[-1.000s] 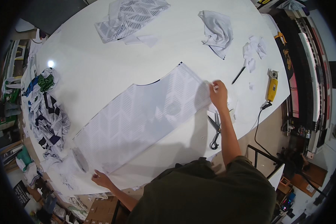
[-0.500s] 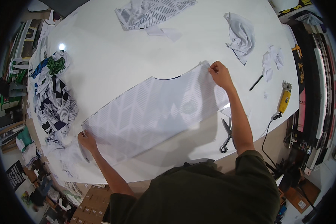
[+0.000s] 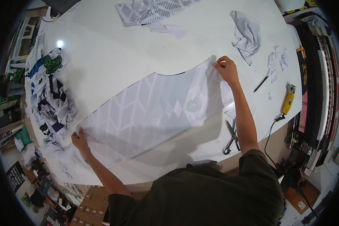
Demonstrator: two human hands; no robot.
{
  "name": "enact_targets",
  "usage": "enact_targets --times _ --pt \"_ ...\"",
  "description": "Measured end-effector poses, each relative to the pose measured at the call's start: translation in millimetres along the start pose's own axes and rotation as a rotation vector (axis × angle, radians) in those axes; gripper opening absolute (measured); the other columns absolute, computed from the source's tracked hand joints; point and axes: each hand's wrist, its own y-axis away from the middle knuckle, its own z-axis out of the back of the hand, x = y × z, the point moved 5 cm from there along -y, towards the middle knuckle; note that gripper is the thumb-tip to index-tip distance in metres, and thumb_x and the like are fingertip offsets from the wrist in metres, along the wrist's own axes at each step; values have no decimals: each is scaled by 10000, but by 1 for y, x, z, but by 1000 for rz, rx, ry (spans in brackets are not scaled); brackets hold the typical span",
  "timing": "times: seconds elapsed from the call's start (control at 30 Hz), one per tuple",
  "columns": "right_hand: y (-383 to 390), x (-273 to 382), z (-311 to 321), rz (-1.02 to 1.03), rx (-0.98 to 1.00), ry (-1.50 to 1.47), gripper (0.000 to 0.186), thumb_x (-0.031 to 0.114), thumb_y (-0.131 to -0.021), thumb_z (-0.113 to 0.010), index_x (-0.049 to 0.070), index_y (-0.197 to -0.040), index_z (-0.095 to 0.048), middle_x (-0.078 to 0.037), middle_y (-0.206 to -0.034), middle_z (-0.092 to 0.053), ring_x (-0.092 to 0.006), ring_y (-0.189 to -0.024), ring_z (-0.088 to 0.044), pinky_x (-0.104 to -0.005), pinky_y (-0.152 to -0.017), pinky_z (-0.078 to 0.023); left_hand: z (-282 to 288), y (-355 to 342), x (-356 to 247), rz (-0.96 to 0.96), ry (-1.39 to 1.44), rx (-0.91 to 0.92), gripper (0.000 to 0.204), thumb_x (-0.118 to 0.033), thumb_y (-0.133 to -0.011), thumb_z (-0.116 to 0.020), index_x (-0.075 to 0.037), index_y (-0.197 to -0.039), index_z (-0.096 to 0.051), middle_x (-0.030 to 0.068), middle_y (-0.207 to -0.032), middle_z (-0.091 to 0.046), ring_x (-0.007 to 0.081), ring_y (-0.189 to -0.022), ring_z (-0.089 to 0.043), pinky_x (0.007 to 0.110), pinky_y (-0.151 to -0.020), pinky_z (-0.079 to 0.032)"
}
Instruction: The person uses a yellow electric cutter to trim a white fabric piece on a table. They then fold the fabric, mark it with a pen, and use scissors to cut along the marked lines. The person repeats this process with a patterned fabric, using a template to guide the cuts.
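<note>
A folded white-and-grey patterned fabric panel (image 3: 150, 109) stretches slantwise over the white table, with a curved notch along its far edge. My left hand (image 3: 80, 141) pinches its lower left corner, close to the heap of scraps. At the upper right corner, my right hand (image 3: 226, 69) grips the panel between thumb and fingers. Black-handled scissors (image 3: 231, 139) lie partly open beside my right forearm. Right of that hand rests a black pen (image 3: 260, 84).
A yellow electric cutter (image 3: 288, 101) with a black cord lies at the table's right edge. Tangled fabric scraps (image 3: 54, 100) cover the left side. More patterned cloth (image 3: 154, 11) lies at the back, a crumpled grey-white piece (image 3: 246, 35) and small offcuts (image 3: 278, 62) at the right.
Both hands have moved slightly outward, the left one left and up, the right one up and right. The panel between them looks flatter and tauter.
</note>
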Motion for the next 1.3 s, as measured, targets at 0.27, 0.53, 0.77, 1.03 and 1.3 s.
enact_targets --times 0.27,0.53,0.77,1.03,1.3 --pt "-3 6 -4 90 -10 -4 393 257 -832 -824 -14 -1085 -695 -195 -985 -772 -246 -841 -735 -355 -773 -567 -9 -7 -18 -44 7 2 536 -247 -893 -840 120 -1194 -590 188 -1059 -717 216 -961 -685 289 -860 -532" --pt "-9 5 -4 5 -46 8 389 264 -824 -827 -14 -1070 -711 -203 -988 -772 -270 -887 -751 -368 -792 -573 -12 -23 -4 -65 153 63 406 -149 -912 -811 104 -1156 -606 158 -1058 -716 179 -955 -672 266 -856 -519" --pt "-8 4 -5 87 -97 -17 368 270 -826 -819 -14 -1038 -717 -187 -927 -776 -256 -870 -750 -361 -792 -572 -15 -29 4 -54 74 11 471 -158 -904 -819 133 -1199 -595 193 -1095 -717 207 -970 -681 289 -876 -528" --pt "-9 1 -5 30 -162 -63 278 241 -840 -792 16 -989 -724 -173 -910 -774 -252 -836 -738 -359 -775 -559 -14 -24 -9 -47 -21 -11 490 -227 -896 -830 141 -1154 -634 199 -1096 -730 214 -946 -694 295 -845 -543" --pt "-6 3 -10 27 -234 -31 268 232 -874 -762 25 -1033 -705 -196 -918 -771 -302 -797 -742 -378 -770 -558 -19 -32 -2 -90 89 13 435 -225 -908 -820 107 -1110 -623 157 -1026 -725 182 -887 -678 281 -813 -533"
